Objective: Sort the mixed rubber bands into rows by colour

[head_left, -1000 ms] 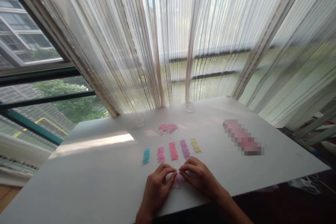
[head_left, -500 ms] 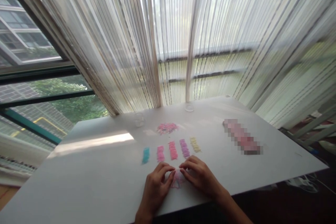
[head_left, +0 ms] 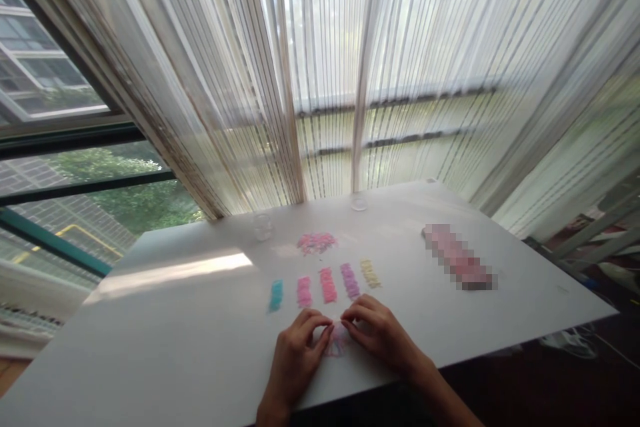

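Near the table's front edge, my left hand [head_left: 300,353] and my right hand [head_left: 383,333] face each other, thumbs and forefingers pinched. Whatever lies between the fingertips is too small to make out. Just below them is a loose cluster of thin pink and bluish pieces [head_left: 336,341]. Beyond my hands lie separate groups of small thin pieces: teal [head_left: 275,295], pink [head_left: 304,291], coral [head_left: 328,285], purple [head_left: 350,281] and yellow [head_left: 371,274]. The purple group is nearest my right fingers. Farther back is a mixed, mostly pink pile [head_left: 317,243].
On the white table [head_left: 175,340], a clear container [head_left: 263,227] and a round clear dish or lid [head_left: 359,204] stand toward the back. A blurred-out pink oblong object [head_left: 459,258] lies at the right. Striped sheer curtains [head_left: 320,67] hang behind the table.
The view has shifted slightly, so the table and the things on it appear a little farther left and up. Both hands keep nearly the same pinched pose.
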`<act>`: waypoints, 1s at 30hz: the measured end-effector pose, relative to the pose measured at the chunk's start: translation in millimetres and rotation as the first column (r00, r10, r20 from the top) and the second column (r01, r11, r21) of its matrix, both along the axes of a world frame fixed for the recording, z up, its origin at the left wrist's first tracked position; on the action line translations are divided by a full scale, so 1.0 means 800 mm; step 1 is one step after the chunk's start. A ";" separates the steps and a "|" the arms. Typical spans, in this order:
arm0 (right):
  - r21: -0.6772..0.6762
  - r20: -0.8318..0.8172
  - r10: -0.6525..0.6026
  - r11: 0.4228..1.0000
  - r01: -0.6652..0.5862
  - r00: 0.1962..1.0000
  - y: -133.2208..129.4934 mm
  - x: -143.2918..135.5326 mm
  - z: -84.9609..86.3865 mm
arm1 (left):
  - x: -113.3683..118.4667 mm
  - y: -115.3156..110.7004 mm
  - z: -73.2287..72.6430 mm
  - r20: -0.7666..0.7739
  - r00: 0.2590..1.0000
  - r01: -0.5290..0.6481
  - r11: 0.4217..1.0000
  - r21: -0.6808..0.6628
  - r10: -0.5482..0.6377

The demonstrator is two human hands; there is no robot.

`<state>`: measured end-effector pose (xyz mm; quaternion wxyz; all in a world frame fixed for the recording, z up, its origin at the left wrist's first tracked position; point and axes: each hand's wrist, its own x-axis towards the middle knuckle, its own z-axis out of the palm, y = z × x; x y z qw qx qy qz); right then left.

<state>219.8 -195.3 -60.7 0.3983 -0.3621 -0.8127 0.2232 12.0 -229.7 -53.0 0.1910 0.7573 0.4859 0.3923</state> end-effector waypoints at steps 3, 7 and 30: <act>-0.010 -0.007 -0.009 1.000 0.009 1.000 -0.002 -0.002 0.003 | 0.000 0.001 0.000 0.009 1.000 -0.003 1.000 0.004 0.003; -0.009 -0.048 -0.049 0.999 0.048 0.998 0.000 0.013 0.016 | 0.000 0.002 -0.003 0.006 1.000 -0.004 1.000 -0.012 0.004; -0.105 0.068 -0.271 0.955 0.277 0.960 0.041 0.095 -0.001 | -0.002 0.005 -0.013 -0.042 0.998 -0.053 0.999 0.001 0.053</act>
